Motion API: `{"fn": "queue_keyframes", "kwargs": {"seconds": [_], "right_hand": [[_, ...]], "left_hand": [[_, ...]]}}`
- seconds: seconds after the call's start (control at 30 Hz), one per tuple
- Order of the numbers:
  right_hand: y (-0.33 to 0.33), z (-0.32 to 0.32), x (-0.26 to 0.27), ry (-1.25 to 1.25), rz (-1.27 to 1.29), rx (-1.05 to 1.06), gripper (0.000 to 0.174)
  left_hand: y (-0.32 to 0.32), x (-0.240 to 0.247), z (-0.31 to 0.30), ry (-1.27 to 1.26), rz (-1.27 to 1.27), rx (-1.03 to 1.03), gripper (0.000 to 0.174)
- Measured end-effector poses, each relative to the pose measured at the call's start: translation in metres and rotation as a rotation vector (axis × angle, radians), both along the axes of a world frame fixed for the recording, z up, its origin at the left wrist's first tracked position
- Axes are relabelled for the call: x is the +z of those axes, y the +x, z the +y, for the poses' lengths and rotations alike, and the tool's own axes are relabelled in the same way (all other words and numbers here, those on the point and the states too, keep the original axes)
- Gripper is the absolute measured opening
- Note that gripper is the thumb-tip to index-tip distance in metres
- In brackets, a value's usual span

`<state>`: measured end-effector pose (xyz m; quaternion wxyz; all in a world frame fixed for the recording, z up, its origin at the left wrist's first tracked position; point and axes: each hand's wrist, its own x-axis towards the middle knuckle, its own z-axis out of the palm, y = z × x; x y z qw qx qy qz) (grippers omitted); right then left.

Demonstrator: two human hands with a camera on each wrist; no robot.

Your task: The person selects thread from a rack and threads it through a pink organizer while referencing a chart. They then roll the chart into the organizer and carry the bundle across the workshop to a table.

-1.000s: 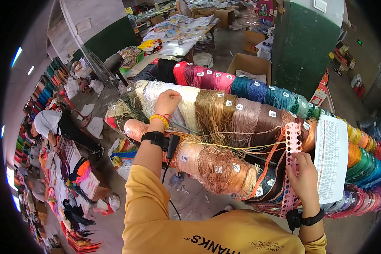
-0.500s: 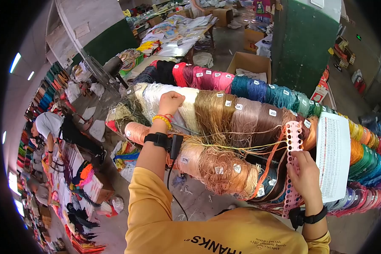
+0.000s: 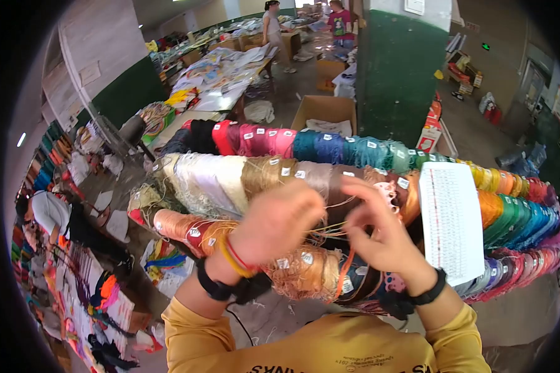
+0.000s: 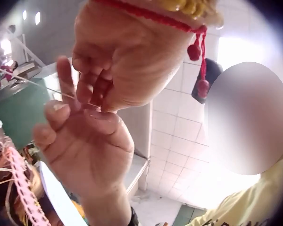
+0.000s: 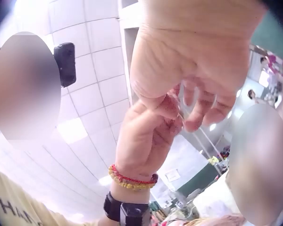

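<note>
My left hand (image 3: 277, 221), with yellow and red bracelets at its wrist, is raised over the rows of thread skeins (image 3: 302, 267). The right hand (image 3: 382, 239) meets it fingertips to fingertips. A thin pale thread (image 4: 42, 85) runs taut in from the side to this meeting point in the left wrist view. Both hands pinch it there, though the fingers partly hide the pinch. The right hand's other fingers are spread. Beside the right hand stands a pink strip with punched holes (image 4: 23, 188), mostly hidden behind that hand in the head view.
A printed sheet (image 3: 451, 217) hangs over the skeins on the right. White number tags mark the coloured skeins. Behind stand a cardboard box (image 3: 323, 115), a green and white pillar (image 3: 398, 81) and a cloth-strewn table (image 3: 224, 65). A person (image 3: 74, 221) bends over threads on the left.
My left hand has come rightward and nearer from over the white skeins. The right hand has left the pink strip and moved up and left to meet it. The head view has shifted.
</note>
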<state>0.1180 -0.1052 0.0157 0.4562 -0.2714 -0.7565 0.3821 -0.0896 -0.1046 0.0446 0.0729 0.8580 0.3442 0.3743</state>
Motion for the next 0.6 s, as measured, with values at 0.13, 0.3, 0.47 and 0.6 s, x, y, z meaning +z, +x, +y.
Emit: {"fn": "queue_keyframes", "kwargs": {"seconds": [0.13, 0.3, 0.47, 0.6], "right_hand": [[-0.011, -0.004, 0.000, -0.504, 0.219, 0.481, 0.056], [0.069, -0.010, 0.010, -0.575, -0.010, 0.320, 0.052], [0.264, 0.011, 0.015, -0.346, 0.462, -0.566, 0.031], [0.339, -0.010, 0.051, 0.424, 0.181, -1.316, 0.026]], "left_hand": [[0.040, 0.020, -0.023, 0.040, -0.082, -0.056, 0.005], [0.029, -0.002, -0.015, -0.147, -0.191, 0.090, 0.004], [0.055, -0.070, 0.006, -0.626, -0.506, -0.004, 0.007], [0.105, -0.103, 0.017, -0.829, -0.616, -0.095, 0.009]]}}
